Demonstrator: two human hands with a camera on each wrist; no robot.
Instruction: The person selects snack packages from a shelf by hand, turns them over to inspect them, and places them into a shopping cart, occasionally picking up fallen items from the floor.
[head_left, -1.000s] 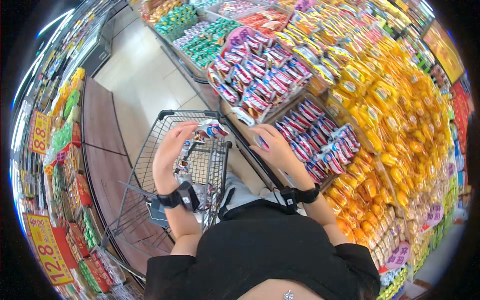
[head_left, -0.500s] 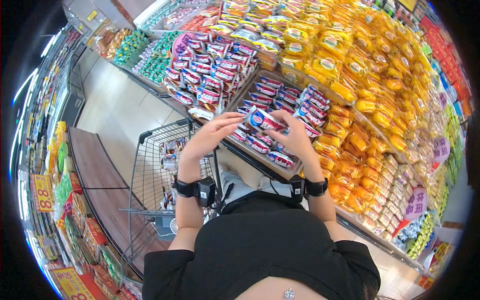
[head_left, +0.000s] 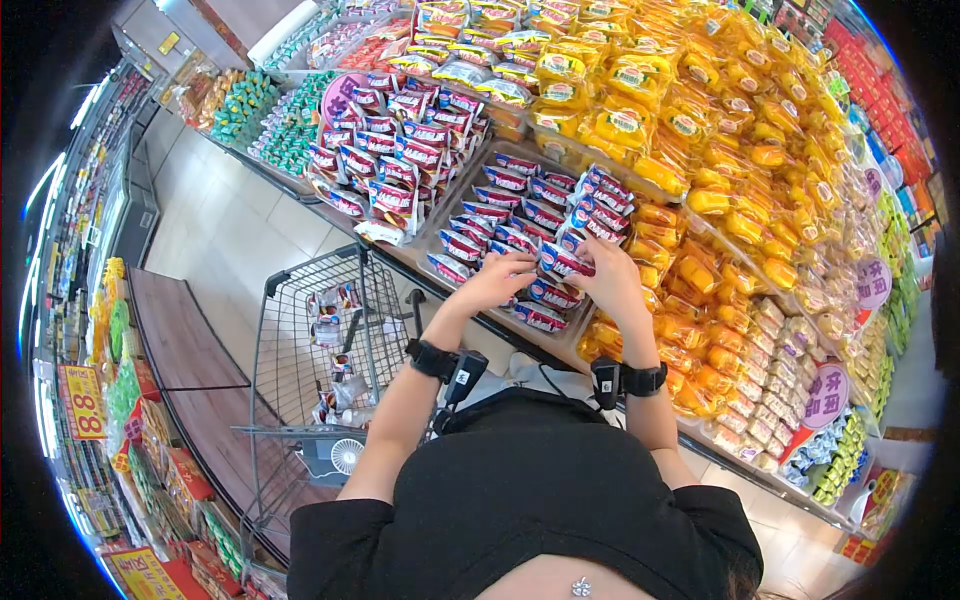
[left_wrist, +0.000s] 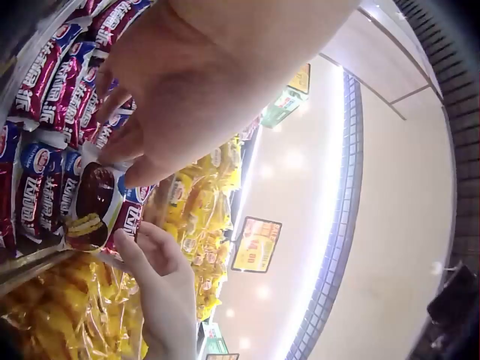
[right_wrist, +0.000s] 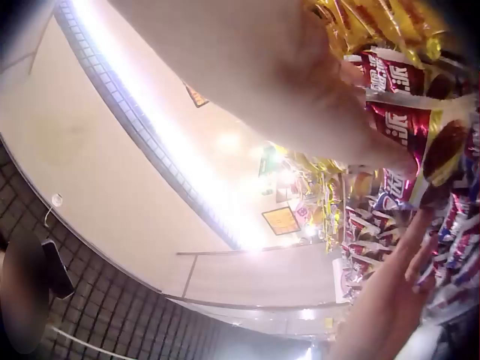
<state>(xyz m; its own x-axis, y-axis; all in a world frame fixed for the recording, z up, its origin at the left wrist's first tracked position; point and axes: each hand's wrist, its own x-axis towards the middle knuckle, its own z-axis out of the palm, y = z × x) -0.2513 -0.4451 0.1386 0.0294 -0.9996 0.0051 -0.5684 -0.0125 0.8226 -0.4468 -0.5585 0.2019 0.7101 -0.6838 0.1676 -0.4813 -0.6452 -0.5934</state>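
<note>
A wrapped chocolate pie (head_left: 564,262) in a red, blue and white packet lies low over the clear bin (head_left: 425,262) of like packets. My right hand (head_left: 615,280) pinches its right end, thumb on the front of the wrapper in the left wrist view. My left hand (head_left: 497,284) reaches over the bin from the left, fingers loosely bent, fingertips right at the packet's other end. In the left wrist view a picture of a dark, cream-filled pie shows on the packet (left_wrist: 97,196). Rows of the same packets (head_left: 510,200) lie around both hands.
Left of me stands a wire shopping cart (head_left: 262,345) with several packets (head_left: 335,310) and a small white fan (head_left: 346,456). Yellow-wrapped breads (head_left: 700,270) are heaped right of the bin. A taller pile of similar packets (head_left: 390,150) rises behind it. A low wooden platform (head_left: 190,330) borders the aisle.
The view has swung toward the display. Both hands have moved from over the cart's edge to the bin. The right hand has lowered the chocolate pie onto the packets there.
</note>
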